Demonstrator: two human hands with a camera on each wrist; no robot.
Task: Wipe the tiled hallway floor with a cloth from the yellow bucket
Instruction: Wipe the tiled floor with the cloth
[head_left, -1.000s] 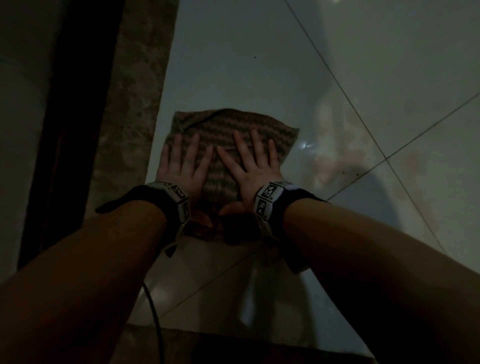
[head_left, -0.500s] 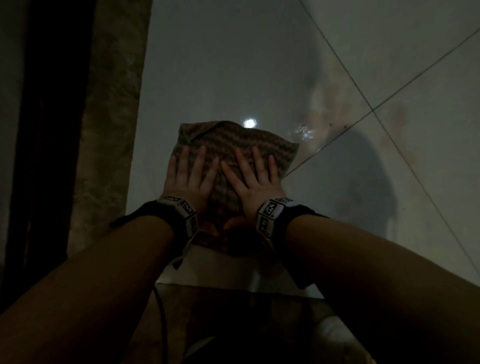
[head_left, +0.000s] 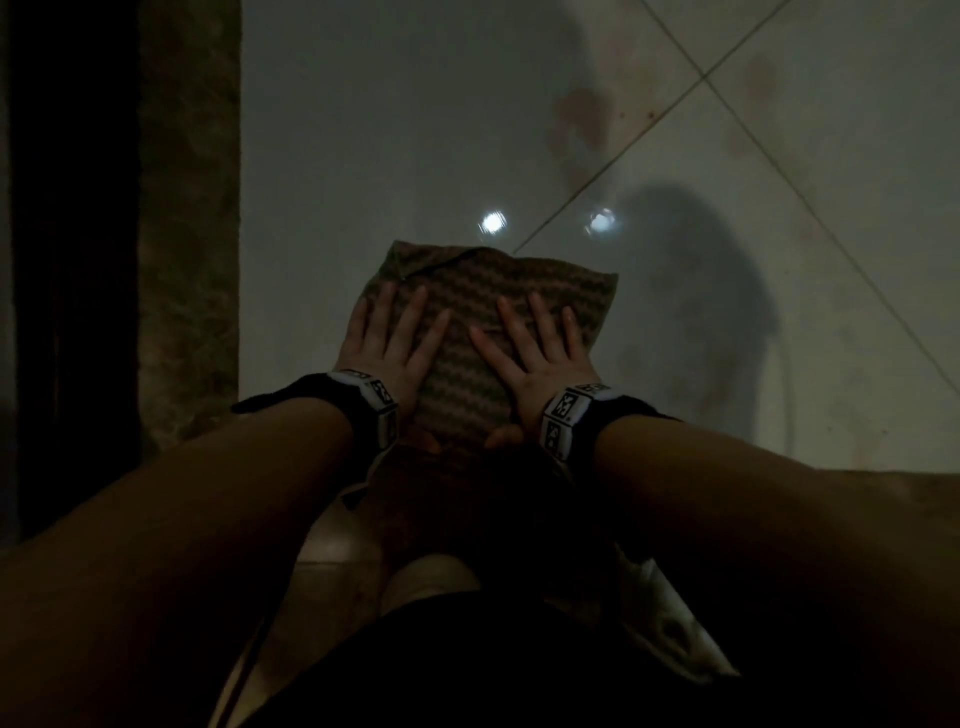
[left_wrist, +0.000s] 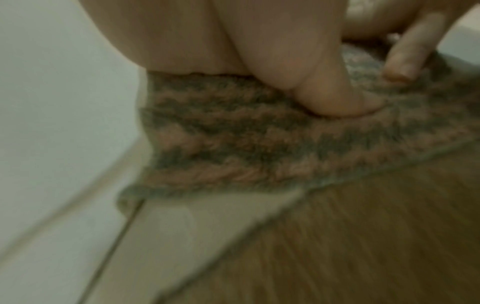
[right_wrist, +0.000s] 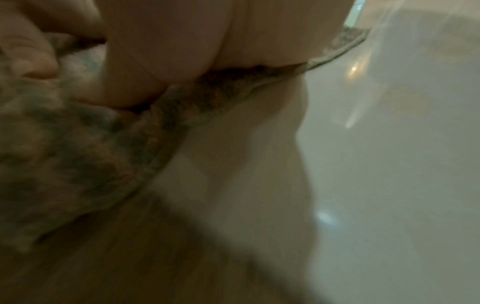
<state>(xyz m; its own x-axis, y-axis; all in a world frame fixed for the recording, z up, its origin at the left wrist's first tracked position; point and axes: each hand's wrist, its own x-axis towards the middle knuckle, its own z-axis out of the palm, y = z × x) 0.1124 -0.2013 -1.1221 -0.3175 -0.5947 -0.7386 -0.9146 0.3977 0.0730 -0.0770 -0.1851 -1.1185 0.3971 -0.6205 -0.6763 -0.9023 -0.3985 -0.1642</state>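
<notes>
You are wearing a black strap around each wrist, and each is carrying a white block printed with black-and-white square marker patterns: one behind your left hand (head_left: 387, 345), one behind your right hand (head_left: 537, 351). Your forearms are showing bare, with no sleeves. A thin dark cable is trailing below your left forearm.

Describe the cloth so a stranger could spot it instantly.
On the pale tiled floor, beside the brown stone border strip, lies the cloth. The left hand and right hand press flat on it; only it has zigzag stripes.
</notes>
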